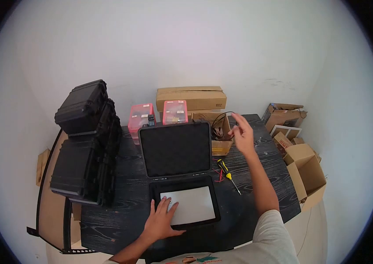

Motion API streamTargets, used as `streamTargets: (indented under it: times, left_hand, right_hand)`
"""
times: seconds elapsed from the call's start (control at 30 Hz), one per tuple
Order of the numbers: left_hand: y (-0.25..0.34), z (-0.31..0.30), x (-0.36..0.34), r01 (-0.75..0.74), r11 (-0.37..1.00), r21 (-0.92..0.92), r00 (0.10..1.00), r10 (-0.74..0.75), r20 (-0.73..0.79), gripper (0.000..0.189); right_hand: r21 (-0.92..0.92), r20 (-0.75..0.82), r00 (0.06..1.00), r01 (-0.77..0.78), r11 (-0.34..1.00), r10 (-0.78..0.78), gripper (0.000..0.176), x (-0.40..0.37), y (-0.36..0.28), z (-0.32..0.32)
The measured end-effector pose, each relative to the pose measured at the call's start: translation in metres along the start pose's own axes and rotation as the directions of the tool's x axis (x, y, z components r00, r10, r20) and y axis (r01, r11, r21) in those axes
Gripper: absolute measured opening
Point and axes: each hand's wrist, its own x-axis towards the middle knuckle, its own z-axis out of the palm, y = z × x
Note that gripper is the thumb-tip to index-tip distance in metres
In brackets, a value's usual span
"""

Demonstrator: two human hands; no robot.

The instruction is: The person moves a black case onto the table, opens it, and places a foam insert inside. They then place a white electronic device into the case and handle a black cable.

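An open black hard case lies on the table in front of me, its foam-lined lid standing up. Set in its base is a flat white panel. My left hand rests at the panel's left edge, fingers spread over its corner and thumb near the case's front rim. A tiny dark spot shows by the fingertips. My right hand is raised beside a small cardboard box, fingers apart and curved. A black cable loops out of that box, its end overlapping the right fingertips in this view.
A yellow-and-black screwdriver lies right of the case, beside thin red wires. Black hard cases are stacked at left. Two pink-lidded boxes and a long carton stand behind. Open cartons sit beyond the table's right edge.
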Motion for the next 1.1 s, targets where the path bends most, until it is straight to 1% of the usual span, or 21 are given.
streamTargets:
  times: [0.07,0.13,0.23,0.33,0.43,0.57,0.6,0.7,0.73,0.8,0.83,0.9,0.93,1.0,1.03,1.1]
  left_hand:
    - [0.0,0.003,-0.002,-0.008,1.0,-0.017,0.999,0.007,-0.042,0.12]
    - [0.002,0.005,-0.004,-0.002,1.0,-0.017,0.999,0.001,-0.052,0.117]
    - [0.003,0.009,-0.006,-0.012,1.0,-0.024,0.995,0.01,-0.097,0.116]
    - [0.0,0.013,-0.007,-0.023,0.999,-0.036,0.99,0.017,-0.139,0.118]
    - [0.001,0.016,-0.006,-0.014,0.999,-0.046,0.987,0.006,-0.16,0.12]
    - [0.0,0.02,-0.006,-0.009,0.999,-0.031,0.985,0.003,-0.174,0.121]
    - [0.0,0.021,-0.005,-0.011,1.0,-0.029,0.984,0.006,-0.176,0.121]
    - [0.002,0.018,-0.004,-0.031,0.999,-0.013,0.984,0.028,-0.174,0.123]
    - [0.003,0.018,-0.004,-0.031,0.999,-0.016,0.985,0.027,-0.172,0.122]
    - [0.002,0.019,-0.005,-0.032,0.999,-0.018,0.985,0.029,-0.17,0.121]
    - [0.001,0.019,-0.004,-0.035,0.999,-0.02,0.983,0.031,-0.179,0.117]
    - [0.0,0.022,-0.002,-0.038,0.999,-0.035,0.981,0.03,-0.193,0.11]
    - [0.0,0.019,-0.001,-0.041,0.994,-0.1,0.976,0.019,-0.215,0.106]
    - [0.001,0.01,0.003,-0.051,0.972,-0.23,0.967,-0.01,-0.255,0.097]
    - [0.003,0.008,0.006,-0.144,0.922,-0.359,0.953,0.033,-0.3,0.092]
    - [0.01,0.003,0.018,-0.337,0.754,-0.563,0.904,0.092,-0.418,0.083]
  right_hand:
    - [0.069,-0.01,1.0,0.024,0.997,-0.023,0.051,-0.018,-0.022,-0.009]
    - [0.129,-0.009,0.999,0.051,0.99,-0.051,0.052,-0.039,-0.044,-0.017]
    - [0.141,0.041,0.992,0.116,0.983,-0.122,0.053,-0.071,-0.078,-0.028]
    - [0.151,0.069,0.994,0.079,0.985,-0.091,0.057,-0.102,-0.113,-0.03]
    - [0.189,0.073,0.997,-0.007,0.982,-0.006,0.062,-0.128,-0.139,-0.026]
    - [0.239,0.217,0.976,-0.086,0.967,0.033,0.061,-0.158,-0.149,-0.03]
    - [0.314,0.219,0.976,-0.084,0.946,0.013,0.053,-0.164,-0.151,-0.027]
    - [0.319,0.314,0.938,0.039,0.947,-0.145,0.044,-0.176,-0.128,-0.031]
    - [0.332,0.262,0.962,-0.021,0.943,-0.071,0.033,-0.18,-0.132,-0.03]
    - [0.363,0.257,0.966,-0.108,0.925,0.012,0.028,-0.178,-0.123,-0.036]
    - [0.379,0.257,0.965,-0.153,0.912,0.055,0.026,-0.177,-0.119,-0.037]
    - [0.337,0.284,0.958,-0.136,0.932,0.037,0.022,-0.173,-0.122,-0.04]
    - [0.315,0.299,0.954,-0.127,0.941,0.029,0.021,-0.168,-0.126,-0.041]
    - [0.344,0.372,0.927,-0.096,0.934,-0.042,0.021,-0.157,-0.137,-0.039]
    - [0.358,0.41,0.909,-0.083,0.93,-0.077,0.021,-0.154,-0.142,-0.035]
    - [0.4,0.387,0.913,-0.039,0.915,-0.13,0.02,-0.147,-0.151,-0.023]
